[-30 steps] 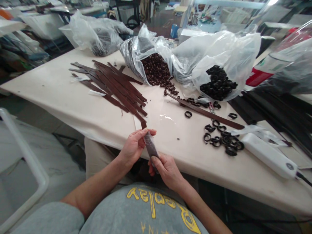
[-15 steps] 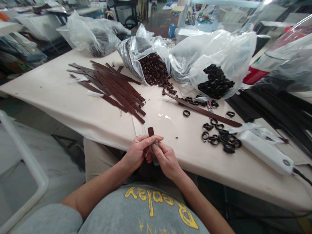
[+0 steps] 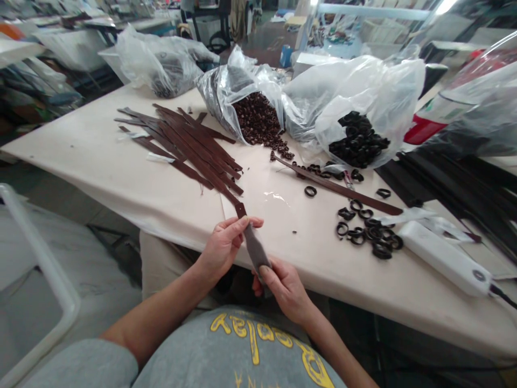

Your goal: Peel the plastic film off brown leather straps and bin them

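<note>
Both hands hold a brown strap (image 3: pixel 256 247) at the near edge of the table, its greyish side partly facing up. My left hand (image 3: pixel 223 241) pinches it near the far end, where a brown tip with a small hole sticks out. Lower down, my right hand (image 3: pixel 286 286) grips the strap between thumb and fingers; the strap's near end is hidden below that hand. Just beyond my left hand lies a pile of brown straps (image 3: pixel 194 143), its nearest end close to the held tip.
Plastic bags stand at the back, one spilling small brown loops (image 3: pixel 258 116), another holding black loops (image 3: pixel 357 140). More black loops (image 3: pixel 379 248) lie loose at the right, beside a single brown strap (image 3: pixel 343 185) and a white power strip (image 3: pixel 444 258). Black strips (image 3: pixel 428 178) lie farther right.
My right hand has slid down and towards me along the strap, away from my left hand. More of the strap's greyish length now shows between them.
</note>
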The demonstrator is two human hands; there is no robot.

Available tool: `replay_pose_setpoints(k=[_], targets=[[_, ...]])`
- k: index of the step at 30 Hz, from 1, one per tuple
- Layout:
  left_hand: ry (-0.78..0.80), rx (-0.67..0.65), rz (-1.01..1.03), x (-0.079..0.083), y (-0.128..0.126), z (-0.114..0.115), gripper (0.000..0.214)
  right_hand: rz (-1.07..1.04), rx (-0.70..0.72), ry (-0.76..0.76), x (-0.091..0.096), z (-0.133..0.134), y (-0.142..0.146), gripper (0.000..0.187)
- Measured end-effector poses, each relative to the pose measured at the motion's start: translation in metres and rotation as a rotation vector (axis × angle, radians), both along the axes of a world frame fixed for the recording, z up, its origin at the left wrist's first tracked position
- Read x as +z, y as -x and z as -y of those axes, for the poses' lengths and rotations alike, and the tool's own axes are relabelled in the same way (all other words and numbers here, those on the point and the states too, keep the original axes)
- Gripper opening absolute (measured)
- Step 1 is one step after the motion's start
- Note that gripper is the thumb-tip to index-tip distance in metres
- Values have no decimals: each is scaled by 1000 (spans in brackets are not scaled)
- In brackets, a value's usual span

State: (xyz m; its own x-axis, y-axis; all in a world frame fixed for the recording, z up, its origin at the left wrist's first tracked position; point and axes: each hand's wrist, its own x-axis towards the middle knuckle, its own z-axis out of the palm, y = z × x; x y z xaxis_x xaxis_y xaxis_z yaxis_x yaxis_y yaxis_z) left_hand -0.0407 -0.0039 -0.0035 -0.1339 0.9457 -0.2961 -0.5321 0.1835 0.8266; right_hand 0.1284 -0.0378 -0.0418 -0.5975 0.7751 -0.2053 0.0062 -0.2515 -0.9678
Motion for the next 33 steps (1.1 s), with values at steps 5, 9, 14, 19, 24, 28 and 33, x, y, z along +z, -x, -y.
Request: replay_pose_setpoints(k=[5,9,14,19,24,28,33], targets=[[-9,-5,51,2,-1,-4,35,57,-73,-46,1,6,-7,37],[59,-92,51,-6,-11,5,35,129,-163,-143,3,6,-6,40],[108,-330,12,-21,-25,26,32,156,-228,-189,2,2,-2,41],[86,-355,-7,-13,-20,25,36,173,-232,-233,1,2,-2,41],[2,-75,-15,-4,-7,2,29,217,-173,-209,2,3,-3,41],[61,-264,-139,-13,-9,4,30,233,-170,-225,1,3,-3,40],[19,-295,-213,-12,-8,13,26,195,-157,-226,4,-2,-8,38]])
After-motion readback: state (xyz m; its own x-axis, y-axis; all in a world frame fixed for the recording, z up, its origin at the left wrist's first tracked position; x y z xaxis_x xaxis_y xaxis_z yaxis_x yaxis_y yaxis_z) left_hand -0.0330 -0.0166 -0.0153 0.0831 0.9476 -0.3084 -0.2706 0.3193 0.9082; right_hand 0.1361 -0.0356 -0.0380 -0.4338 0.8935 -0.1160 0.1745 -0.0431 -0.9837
